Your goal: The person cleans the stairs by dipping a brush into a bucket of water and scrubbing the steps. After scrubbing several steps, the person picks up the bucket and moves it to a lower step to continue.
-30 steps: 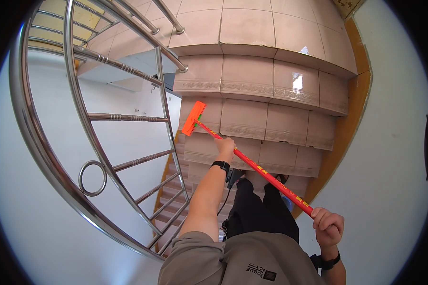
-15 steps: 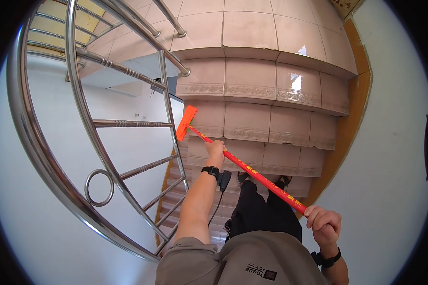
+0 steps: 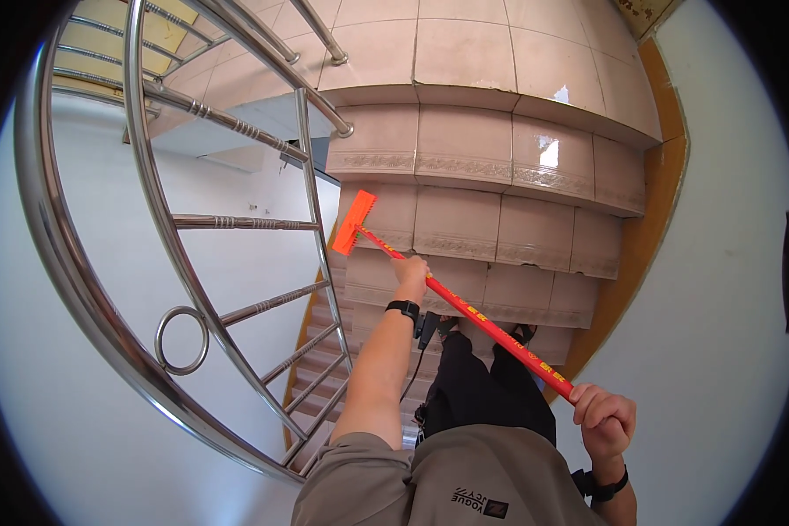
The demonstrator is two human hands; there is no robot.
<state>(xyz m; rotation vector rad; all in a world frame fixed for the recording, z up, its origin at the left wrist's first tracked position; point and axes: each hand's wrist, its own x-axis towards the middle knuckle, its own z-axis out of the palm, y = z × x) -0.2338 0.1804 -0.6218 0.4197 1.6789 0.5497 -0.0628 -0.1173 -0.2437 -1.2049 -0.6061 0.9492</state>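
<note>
A long-handled floor brush (image 3: 495,331) runs slantwise across my body, with a red handle and an orange rectangular head (image 3: 354,223). Its head lies at the left end of a tiled step, close to the metal railing; the bristle side is mostly hidden. My left hand (image 3: 410,270) is wrapped round the handle a short way below the head. Near the other end, by the right wall, my right hand (image 3: 603,416) grips the handle in a closed fist and covers its tip.
Pinkish tiled stairs (image 3: 456,215) rise ahead to a landing (image 3: 465,48). A curved stainless steel railing (image 3: 180,223) borders the left, with lower steps beyond it. On the right stands a white wall (image 3: 719,219) with a brown skirting strip (image 3: 653,202). My feet are on a step below the brush.
The brush head has shifted slightly right, away from the railing, and turned a little. My left hand has moved right with the handle; my right hand has moved slightly right too.
</note>
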